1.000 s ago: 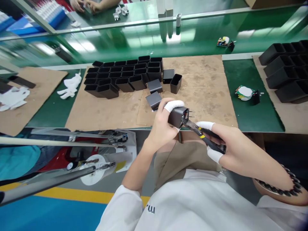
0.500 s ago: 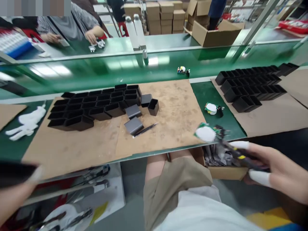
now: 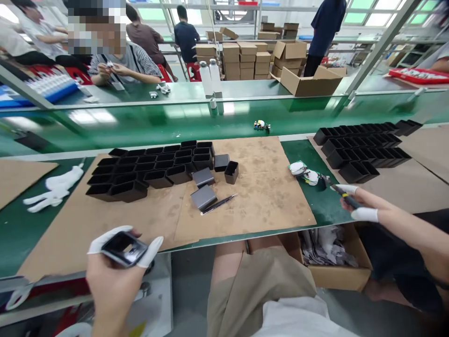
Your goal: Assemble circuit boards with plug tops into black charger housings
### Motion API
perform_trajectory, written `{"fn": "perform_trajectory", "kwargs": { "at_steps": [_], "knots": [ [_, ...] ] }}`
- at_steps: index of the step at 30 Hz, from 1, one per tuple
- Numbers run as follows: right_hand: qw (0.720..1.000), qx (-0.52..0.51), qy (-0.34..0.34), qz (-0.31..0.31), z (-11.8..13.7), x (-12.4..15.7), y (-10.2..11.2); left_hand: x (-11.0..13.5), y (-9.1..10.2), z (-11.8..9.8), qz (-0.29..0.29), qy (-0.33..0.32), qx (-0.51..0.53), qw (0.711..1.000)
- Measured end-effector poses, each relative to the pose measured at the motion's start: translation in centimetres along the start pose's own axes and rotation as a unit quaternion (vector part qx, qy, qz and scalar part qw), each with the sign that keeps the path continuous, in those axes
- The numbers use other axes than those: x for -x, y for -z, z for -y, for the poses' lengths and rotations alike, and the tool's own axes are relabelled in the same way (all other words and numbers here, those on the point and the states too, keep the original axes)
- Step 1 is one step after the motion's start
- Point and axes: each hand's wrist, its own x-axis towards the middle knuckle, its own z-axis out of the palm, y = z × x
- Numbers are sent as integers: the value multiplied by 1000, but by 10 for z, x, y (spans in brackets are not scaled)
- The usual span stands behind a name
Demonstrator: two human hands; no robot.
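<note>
My left hand (image 3: 115, 271), with white finger cots, is closed round a dark grey open housing (image 3: 123, 247) near the bench's front edge at lower left. My right hand (image 3: 368, 210) grips black-and-yellow pliers (image 3: 342, 193) whose tip reaches the circuit boards with white discs (image 3: 303, 172) on the green mat. A block of black empty housings (image 3: 154, 168) stands on the brown cardboard (image 3: 266, 206). Two grey housings (image 3: 203, 196) and a black pen-like tool (image 3: 219, 204) lie beside them.
More black housings (image 3: 361, 147) fill the right side. White gloves (image 3: 56, 189) lie at the left. A green conveyor (image 3: 175, 119) carries a small circuit board (image 3: 261, 125). A cardboard box (image 3: 329, 262) of scraps sits under the bench. Other people work across the belt.
Both hands were together with the pliers in a housing. They parted: my left hand swung to the lower left with the housing, and my right carried the pliers right onto the green mat.
</note>
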Motion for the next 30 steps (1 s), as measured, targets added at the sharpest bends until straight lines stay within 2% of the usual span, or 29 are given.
{"fn": "perform_trajectory", "kwargs": {
  "at_steps": [2, 4, 6, 8, 9, 10, 11, 13, 15, 17, 21, 25, 28, 30],
  "knots": [
    [998, 14, -15, 51, 11, 3, -13, -3, -20, 12, 35, 14, 36, 999],
    [987, 62, -4, 148, 28, -16, -29, -5, -40, 21, 70, 31, 88, 993],
    [962, 117, 35, 244, 47, -59, -40, -5, -57, 27, 88, 40, 139, 986],
    [937, 123, 48, 325, 64, -120, -46, -3, -68, 32, 89, 50, 179, 978],
    [927, 108, 33, 358, 72, -156, -49, -2, -71, 34, 85, 58, 194, 976],
    [932, 97, -6, 349, 79, -193, -53, -1, -73, 37, 76, 66, 205, 974],
    [944, 100, -54, 310, 85, -231, -57, -1, -74, 40, 65, 75, 213, 972],
    [960, 132, -72, 236, 94, -299, -70, -3, -73, 45, 58, 90, 219, 970],
    [964, 158, -88, 196, 96, -352, -87, -6, -72, 49, 73, 109, 215, 968],
    [962, 173, -100, 186, 92, -385, -106, -7, -71, 51, 84, 126, 212, 965],
    [954, 191, -94, 213, 79, -416, -133, -7, -70, 49, 86, 147, 218, 961],
    [951, 199, -29, 235, 77, -423, -130, -8, -68, 48, 100, 154, 205, 961],
    [951, 187, 50, 242, 77, -398, -115, -8, -68, 46, 111, 147, 197, 963],
    [946, 175, 103, 251, 74, -359, -106, -8, -69, 44, 117, 139, 198, 963]
  ]
}}
